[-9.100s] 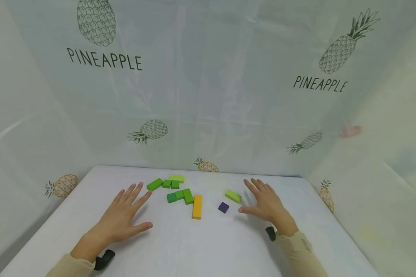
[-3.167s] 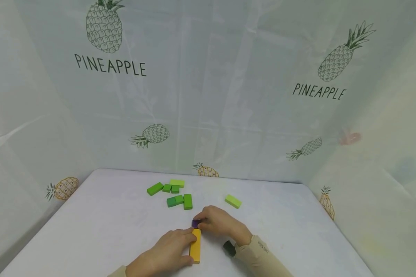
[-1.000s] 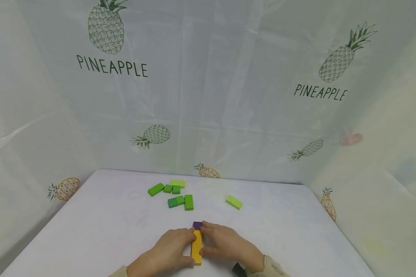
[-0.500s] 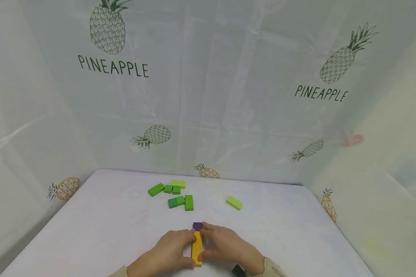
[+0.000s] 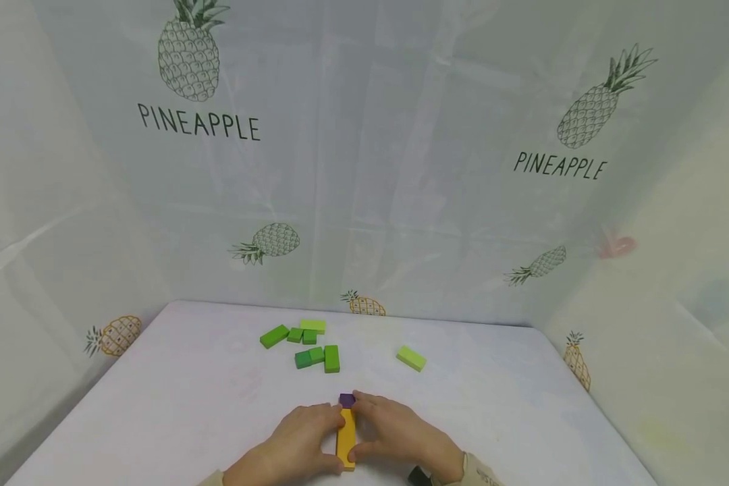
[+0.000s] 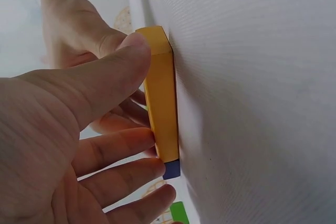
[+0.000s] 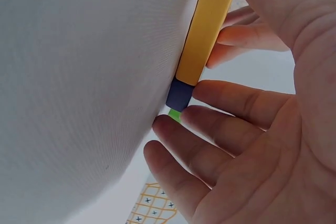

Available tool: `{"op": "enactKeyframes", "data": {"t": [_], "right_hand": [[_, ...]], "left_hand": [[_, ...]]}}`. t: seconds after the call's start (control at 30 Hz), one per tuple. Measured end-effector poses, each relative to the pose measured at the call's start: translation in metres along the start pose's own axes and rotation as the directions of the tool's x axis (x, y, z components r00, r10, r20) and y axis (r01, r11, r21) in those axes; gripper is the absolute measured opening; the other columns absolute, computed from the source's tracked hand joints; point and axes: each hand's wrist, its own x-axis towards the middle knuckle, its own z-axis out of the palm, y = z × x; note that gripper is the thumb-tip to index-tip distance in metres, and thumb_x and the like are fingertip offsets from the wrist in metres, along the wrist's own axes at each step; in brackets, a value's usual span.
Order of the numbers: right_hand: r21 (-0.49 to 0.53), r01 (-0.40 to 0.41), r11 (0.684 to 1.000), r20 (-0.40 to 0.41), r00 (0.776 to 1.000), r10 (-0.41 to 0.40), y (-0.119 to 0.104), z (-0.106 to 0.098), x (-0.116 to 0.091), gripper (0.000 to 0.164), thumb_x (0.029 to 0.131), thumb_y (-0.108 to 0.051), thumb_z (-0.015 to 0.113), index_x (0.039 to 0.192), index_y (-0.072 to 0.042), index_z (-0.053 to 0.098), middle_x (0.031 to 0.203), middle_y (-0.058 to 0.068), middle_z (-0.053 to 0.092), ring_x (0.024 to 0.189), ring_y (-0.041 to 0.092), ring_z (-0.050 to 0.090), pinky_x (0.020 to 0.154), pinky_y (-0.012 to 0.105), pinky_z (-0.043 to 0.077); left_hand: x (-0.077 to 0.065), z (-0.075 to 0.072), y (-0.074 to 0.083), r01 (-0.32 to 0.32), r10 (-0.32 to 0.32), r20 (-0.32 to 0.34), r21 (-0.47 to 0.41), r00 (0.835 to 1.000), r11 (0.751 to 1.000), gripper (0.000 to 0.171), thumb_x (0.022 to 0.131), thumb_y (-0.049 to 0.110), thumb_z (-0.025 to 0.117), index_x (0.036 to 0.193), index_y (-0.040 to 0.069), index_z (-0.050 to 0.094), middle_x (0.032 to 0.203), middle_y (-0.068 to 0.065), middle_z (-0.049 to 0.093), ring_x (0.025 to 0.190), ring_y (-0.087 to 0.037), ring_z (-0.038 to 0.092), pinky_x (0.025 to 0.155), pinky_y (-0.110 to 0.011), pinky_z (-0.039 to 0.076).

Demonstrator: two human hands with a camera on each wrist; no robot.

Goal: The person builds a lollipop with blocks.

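A long yellow block (image 5: 345,442) lies on the white table, with a small purple block (image 5: 347,401) end to end at its far end. My left hand (image 5: 294,442) is along the left of the yellow block. In the left wrist view, its thumb (image 6: 134,51) touches the near end and fingertips touch the side farther along. On the opposite side is my right hand (image 5: 401,432); its thumb touches the yellow block. Fingertips of that hand touch or nearly touch the purple block's side in the right wrist view. Both hands' fingers look relaxed, fairly straight.
Several green blocks sit farther back: a long green block (image 5: 275,336), a light green block (image 5: 312,327), a green block (image 5: 331,359) and a dark green block (image 5: 302,360) among them. Another light green block (image 5: 411,358) lies to the right. A pineapple-print curtain (image 5: 364,169) surrounds the table.
Earlier both hands were apart over the table. The yellow block came nearer, and the right hand set the purple block at its far end. Over the last second the hands barely moved.
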Motion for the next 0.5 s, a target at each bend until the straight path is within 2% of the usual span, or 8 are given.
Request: {"op": "enactKeyframes", "data": {"t": [0.5], "right_hand": [[-0.019,0.005,1.0,0.001,1.0,-0.005,-0.0009,-0.0004,-0.0006,0.07,0.07,-0.067,0.067,0.128,-0.029,0.058,0.143,-0.005,0.047,0.129,0.017,0.046,0.103,0.043,0.041]], "left_hand": [[-0.0018,0.0017,0.0006,-0.002,0.002,0.002,0.025,1.0,1.0,0.054,0.073,0.055,0.075,0.116,0.024,0.064,0.121,0.009,0.061,0.122,-0.021,0.05,0.1,-0.052,0.04]]}}
